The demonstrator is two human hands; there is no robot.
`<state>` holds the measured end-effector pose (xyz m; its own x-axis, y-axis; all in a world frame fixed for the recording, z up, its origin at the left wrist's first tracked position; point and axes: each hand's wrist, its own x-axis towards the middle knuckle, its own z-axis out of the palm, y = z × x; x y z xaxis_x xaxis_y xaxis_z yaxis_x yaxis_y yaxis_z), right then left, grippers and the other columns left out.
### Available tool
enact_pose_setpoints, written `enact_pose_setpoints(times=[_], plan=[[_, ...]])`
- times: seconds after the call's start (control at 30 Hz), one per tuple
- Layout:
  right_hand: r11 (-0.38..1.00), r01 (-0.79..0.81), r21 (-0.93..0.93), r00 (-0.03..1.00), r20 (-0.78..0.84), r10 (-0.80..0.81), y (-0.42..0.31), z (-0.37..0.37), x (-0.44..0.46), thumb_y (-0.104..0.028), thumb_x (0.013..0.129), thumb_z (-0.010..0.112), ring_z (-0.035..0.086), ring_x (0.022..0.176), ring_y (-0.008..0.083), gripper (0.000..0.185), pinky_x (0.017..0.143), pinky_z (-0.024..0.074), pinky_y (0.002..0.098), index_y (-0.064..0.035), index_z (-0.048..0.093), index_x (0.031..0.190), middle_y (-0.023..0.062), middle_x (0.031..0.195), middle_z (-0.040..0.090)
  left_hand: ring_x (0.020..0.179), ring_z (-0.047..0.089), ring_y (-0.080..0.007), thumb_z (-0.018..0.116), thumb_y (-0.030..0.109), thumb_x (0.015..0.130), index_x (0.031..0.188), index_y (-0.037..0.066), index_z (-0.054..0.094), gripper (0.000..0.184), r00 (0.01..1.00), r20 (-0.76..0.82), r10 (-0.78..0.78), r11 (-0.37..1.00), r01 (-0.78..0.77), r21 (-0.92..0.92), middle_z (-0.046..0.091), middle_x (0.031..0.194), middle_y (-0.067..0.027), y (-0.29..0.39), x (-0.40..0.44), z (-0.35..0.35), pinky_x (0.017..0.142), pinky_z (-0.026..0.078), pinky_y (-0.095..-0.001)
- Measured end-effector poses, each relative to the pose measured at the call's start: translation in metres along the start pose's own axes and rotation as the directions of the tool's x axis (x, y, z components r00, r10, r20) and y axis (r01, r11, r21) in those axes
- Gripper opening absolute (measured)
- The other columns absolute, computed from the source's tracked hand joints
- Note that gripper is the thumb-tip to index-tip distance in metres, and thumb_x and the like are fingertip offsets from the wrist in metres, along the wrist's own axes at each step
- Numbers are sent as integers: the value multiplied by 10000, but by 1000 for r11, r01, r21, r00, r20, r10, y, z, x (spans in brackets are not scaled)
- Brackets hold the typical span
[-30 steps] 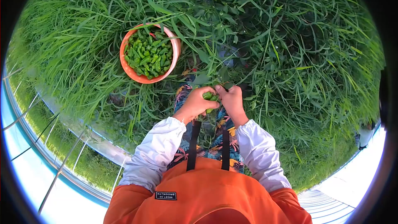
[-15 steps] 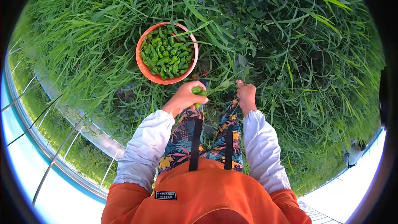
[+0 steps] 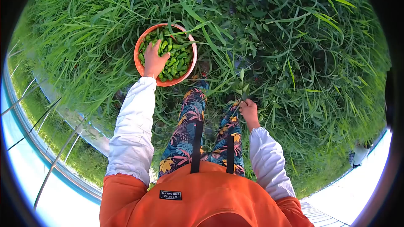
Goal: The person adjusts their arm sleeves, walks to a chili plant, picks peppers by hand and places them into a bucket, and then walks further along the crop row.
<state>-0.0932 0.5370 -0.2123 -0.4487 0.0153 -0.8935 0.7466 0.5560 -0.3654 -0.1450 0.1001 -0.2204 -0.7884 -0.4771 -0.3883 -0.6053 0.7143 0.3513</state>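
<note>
And here's the left hand, upper left of the frame, fingers spread and loosely open on the green peppers heaped in the orange bucket! Right of centre, the right hand is nearly closed, fingertips pinching a leafy sprig, grass all around.

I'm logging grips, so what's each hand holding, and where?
The right hand seems to pinch a leafy shoot by its stem. The left hand, open over the green peppers, appears to grip none.
</note>
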Motion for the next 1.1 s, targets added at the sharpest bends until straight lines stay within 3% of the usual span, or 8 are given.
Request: enact_pose_setpoints(times=[0.03,0.1,0.13,0.27,0.53,0.67,0.77,1.1], plan=[[997,51,-53,998,39,-49,9,5,-1,-161,885,549,523,553,132,164,517,427,273,-11,612,864,25,711,589,1228,428,-354,702,243,760,1273,67,519,573,1000,8,-8,999,9,-35,503,1262,-234,1,-10,-2,1037,338,-406],[911,239,-335,970,47,-237,5,14,-17,-219,847,565,616,781,335,237,707,458,442,18,575,858,209,831,618,1191,459,-355,687,212,767,1229,33,537,517,1000,21,-21,994,23,-106,519,1242,-223,0,-32,-1,1017,358,-405],[924,178,-337,981,140,-138,-5,13,-25,-271,841,584,596,943,371,292,797,452,466,1,601,947,226,966,619,1162,478,-356,678,198,771,1199,18,547,483,997,43,-68,991,73,-116,533,1217,-216,5,-48,0,1001,371,-402],[863,306,-402,945,19,-326,18,11,-45,-296,817,622,571,1009,396,464,865,467,430,-37,551,1195,238,1113,582,1072,568,-316,669,147,781,1159,-8,560,423,958,188,-217,944,255,-211,592,1149,-189,14,-118,23,945,427,-362],[979,202,37,978,-62,-199,82,-91,-69,-218,840,574,626,847,338,236,737,484,385,-34,632,977,177,918,648,926,603,-184,665,112,802,1169,31,570,387,901,345,-264,846,388,-366,634,1041,-117,93,-221,79,831,476,-304],[973,229,-34,957,-173,-231,130,-157,-97,-197,828,572,639,814,331,223,719,492,376,-37,641,968,172,874,658,870,603,-145,654,106,811,1145,41,592,347,896,390,-211,808,384,-446,641,996,-80,166,-244,91,769,484,-282],[980,196,-40,953,-226,-200,177,-196,-117,-153,836,602,648,762,203,237,697,492,299,13,638,1001,140,848,673,865,588,-121,601,99,856,1184,65,574,331,870,480,-113,764,385,-518,627,1045,-53,232,-260,93,689,474,-253],[994,69,80,957,-286,-43,254,-220,-152,-165,837,608,612,743,130,234,685,476,280,18,653,975,94,814,672,899,620,-140,585,127,900,1108,23,593,233,776,568,274,678,263,-686,647,1015,-69,398,-275,61,745,485,-267]])
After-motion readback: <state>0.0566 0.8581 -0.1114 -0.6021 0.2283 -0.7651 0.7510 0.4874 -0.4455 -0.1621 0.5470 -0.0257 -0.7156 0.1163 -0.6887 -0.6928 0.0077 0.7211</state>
